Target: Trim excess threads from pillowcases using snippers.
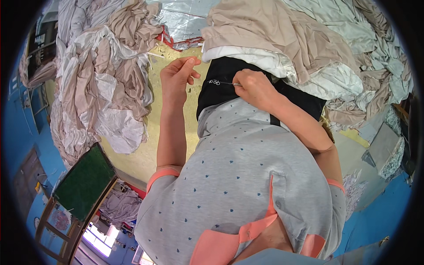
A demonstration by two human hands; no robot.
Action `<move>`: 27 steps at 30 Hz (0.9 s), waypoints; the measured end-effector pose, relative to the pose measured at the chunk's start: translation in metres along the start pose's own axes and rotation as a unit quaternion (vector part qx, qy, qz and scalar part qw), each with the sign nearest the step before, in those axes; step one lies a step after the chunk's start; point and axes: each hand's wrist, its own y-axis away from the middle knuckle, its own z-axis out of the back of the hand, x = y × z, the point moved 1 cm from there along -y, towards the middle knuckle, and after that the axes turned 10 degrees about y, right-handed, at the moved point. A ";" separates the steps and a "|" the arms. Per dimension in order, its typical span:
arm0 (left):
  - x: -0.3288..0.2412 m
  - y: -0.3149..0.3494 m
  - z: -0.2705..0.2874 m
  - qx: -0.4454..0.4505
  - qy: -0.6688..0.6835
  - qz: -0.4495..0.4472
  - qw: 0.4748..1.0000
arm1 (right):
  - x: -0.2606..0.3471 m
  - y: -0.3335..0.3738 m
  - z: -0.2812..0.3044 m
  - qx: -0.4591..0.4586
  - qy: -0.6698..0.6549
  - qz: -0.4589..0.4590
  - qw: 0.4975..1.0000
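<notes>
My left hand (176, 81) is raised above the yellow floor, left of my lap, with its thumb and fingertips pinched together. Anything between those fingertips is too small to make out. Over my black trousers (216, 95), my right hand (255, 88) is closed around a thin, dark, pointed tool (227, 83) whose tip points left. Its exact kind does not show. Beige cloth with a white layer (260, 55) lies across my knees, just beyond the right hand, and neither hand visibly touches it.
A large heap of beige and white cloth (101, 88) lies on the left. More pale cloth (375, 57) is piled at the far right. Silvery sheeting (183, 22) covers the far middle. A green-topped wooden piece of furniture (86, 181) stands at the lower left.
</notes>
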 end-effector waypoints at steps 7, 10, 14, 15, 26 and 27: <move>0.001 -0.010 -0.020 0.025 -0.099 -0.053 0.993 | -0.017 0.077 0.069 -0.174 -0.212 -0.271 0.923; 0.009 -0.018 -0.027 0.060 -0.233 -0.162 0.957 | -0.037 0.141 0.100 -0.296 -0.208 -0.395 0.844; 0.005 -0.021 -0.055 0.129 -0.436 -0.382 0.804 | -0.099 0.256 0.092 -0.411 -0.148 -0.511 0.740; 0.007 -0.024 -0.060 0.144 -0.456 -0.395 0.784 | -0.116 0.290 0.081 -0.414 -0.108 -0.520 0.739; 0.019 -0.053 -0.074 0.199 -0.363 -0.407 0.815 | -0.164 0.480 -0.004 -0.226 0.228 -0.723 0.612; 0.020 -0.057 -0.075 0.205 -0.360 -0.407 0.814 | -0.169 0.492 -0.007 -0.186 0.226 -0.740 0.606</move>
